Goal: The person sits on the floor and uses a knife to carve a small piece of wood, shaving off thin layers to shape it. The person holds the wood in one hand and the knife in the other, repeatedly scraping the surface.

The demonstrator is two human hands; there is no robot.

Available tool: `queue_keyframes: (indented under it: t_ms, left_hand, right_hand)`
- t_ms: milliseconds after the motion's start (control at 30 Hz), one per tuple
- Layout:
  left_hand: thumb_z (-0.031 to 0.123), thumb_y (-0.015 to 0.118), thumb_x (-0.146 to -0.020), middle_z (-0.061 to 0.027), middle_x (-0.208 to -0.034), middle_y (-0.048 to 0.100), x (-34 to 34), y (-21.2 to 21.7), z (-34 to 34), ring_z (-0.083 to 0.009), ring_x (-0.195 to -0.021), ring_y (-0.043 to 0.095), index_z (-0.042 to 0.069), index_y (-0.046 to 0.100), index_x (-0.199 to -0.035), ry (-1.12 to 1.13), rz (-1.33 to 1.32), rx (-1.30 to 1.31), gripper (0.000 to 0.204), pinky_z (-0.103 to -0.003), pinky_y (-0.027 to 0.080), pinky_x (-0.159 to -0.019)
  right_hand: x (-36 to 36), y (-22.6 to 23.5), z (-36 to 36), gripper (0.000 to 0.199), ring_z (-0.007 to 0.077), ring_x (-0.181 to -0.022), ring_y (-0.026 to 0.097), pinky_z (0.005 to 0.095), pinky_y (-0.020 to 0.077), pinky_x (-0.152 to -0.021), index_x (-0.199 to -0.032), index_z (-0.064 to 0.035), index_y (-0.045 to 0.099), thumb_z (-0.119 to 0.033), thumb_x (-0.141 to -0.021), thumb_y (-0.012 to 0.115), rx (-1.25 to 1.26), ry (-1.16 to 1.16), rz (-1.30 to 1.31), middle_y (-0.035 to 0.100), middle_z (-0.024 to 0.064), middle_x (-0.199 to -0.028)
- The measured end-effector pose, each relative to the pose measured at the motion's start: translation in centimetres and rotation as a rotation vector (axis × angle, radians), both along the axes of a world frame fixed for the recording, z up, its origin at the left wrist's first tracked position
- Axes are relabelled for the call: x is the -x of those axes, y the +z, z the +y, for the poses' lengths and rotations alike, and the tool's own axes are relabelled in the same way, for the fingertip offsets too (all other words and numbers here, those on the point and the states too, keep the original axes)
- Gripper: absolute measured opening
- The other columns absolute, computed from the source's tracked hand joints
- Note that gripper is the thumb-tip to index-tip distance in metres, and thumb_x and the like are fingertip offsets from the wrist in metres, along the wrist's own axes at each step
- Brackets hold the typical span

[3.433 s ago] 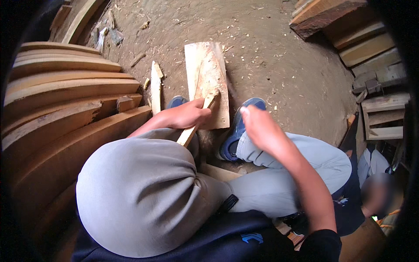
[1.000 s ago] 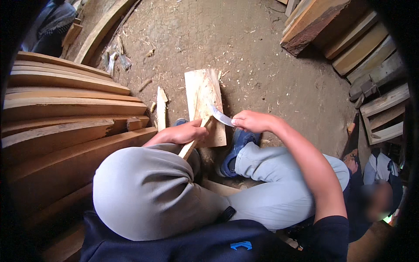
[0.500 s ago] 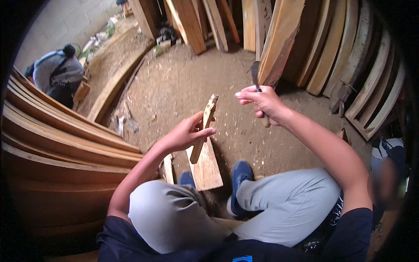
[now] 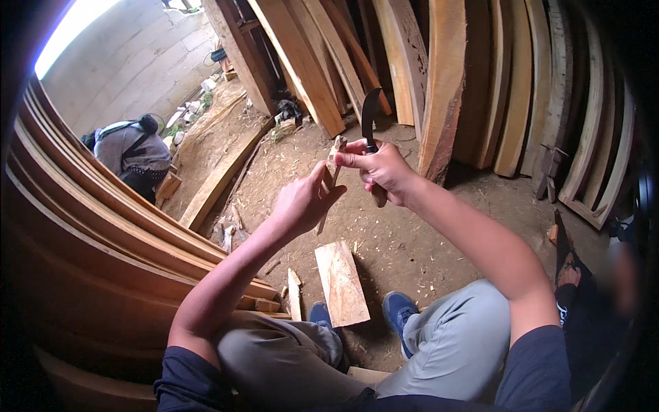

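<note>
My left hand [image 4: 300, 204] is closed around a slim carved wooden stick [image 4: 333, 167], whose upper end is whittled and knobby. In my right hand [image 4: 390, 173] is a knife [image 4: 369, 118], its dark curved blade pointing up and its wooden handle end showing below the fist. The right thumb and forefinger touch the stick near its carved top. Both hands are raised in front of me, close together. Below them, a short pale wooden block [image 4: 342, 285] lies on the ground between my shoes.
Long boards [image 4: 103, 206] are stacked along the left. More planks [image 4: 446, 89] lean upright at the back and right. A bent-over person in grey [image 4: 134, 154] is at the far left. At the right edge, another person's hand [image 4: 569, 276] is by a dark flat tool [image 4: 563, 237].
My hands have come together, higher up. The right fingers now touch the stick's top, where before they were apart from it. The view has tilted upward, showing more wall and planks.
</note>
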State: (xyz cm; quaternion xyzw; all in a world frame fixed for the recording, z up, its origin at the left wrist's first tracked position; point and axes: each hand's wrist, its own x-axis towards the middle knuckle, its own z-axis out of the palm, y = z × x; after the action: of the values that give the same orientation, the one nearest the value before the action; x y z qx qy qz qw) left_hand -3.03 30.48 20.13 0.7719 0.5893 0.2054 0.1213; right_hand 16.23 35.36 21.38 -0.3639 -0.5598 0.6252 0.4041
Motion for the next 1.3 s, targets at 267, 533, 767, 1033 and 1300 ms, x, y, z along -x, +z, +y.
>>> queue_keyframes:
  t_ms: [267,533,767,1033,1300]
  left_hand:
    - [0.027,0.066,-0.094,-0.0069,-0.069,0.065,0.6,-1.4,1.5,-0.0151,-0.063,0.065,0.005,0.057,-0.115,-0.056,-0.4,0.022,0.032,-0.033,0.05,-0.058]
    - [0.026,0.068,-0.087,-0.0108,-0.059,0.059,-0.4,-4.2,3.7,-0.0244,-0.052,0.061,0.004,0.052,-0.116,0.046,-0.447,-0.114,0.039,-0.039,0.045,-0.052]
    - [0.04,0.064,-0.092,-0.0132,-0.067,0.062,-1.5,-5.6,3.9,-0.0306,-0.059,0.062,0.004,0.05,-0.117,0.028,-0.433,-0.003,0.046,-0.041,0.046,-0.058]
    - [0.024,0.055,-0.099,-0.008,-0.069,0.052,-1.9,-6.8,4.0,-0.0164,-0.063,0.051,0.002,0.048,-0.107,-0.073,-0.637,0.11,0.025,-0.036,0.042,-0.058]
    - [0.022,0.058,-0.096,-0.0084,-0.066,0.049,-1.6,-5.7,3.2,-0.0159,-0.061,0.045,0.002,0.048,-0.108,-0.042,-0.565,0.035,0.026,-0.036,0.039,-0.058]
  right_hand:
    - [-0.2,-0.1,2.1,0.031,0.0014,-0.049,0.04,0.0186,0.0417,-0.045,-0.124,-0.006,0.057,-0.023,-0.098,0.059,0.167,0.128,0.237,0.066,0.0089,-0.114]
    - [0.5,-2.8,4.1,0.042,0.0005,-0.048,0.04,0.0189,0.0395,-0.044,-0.123,-0.0066,0.057,-0.022,-0.088,0.074,0.18,0.083,0.231,0.064,0.0003,-0.096]
    - [-0.3,-4.8,4.5,0.036,-0.0007,-0.048,0.039,0.0183,0.0364,-0.042,-0.126,-0.0056,0.055,-0.02,-0.095,0.067,0.19,0.037,0.201,0.058,-0.0045,-0.083]
    - [-1.1,-5.0,4.3,0.035,-0.0002,-0.048,0.04,0.0181,0.0386,-0.041,-0.124,-0.0047,0.056,-0.019,-0.094,0.067,0.195,0.068,0.243,0.058,-0.004,-0.086]
    - [-0.8,-4.1,3.9,0.041,0.0001,-0.048,0.041,0.0177,0.0396,-0.04,-0.122,-0.0055,0.058,-0.027,-0.09,0.071,0.148,0.029,0.222,0.062,-0.002,-0.099]
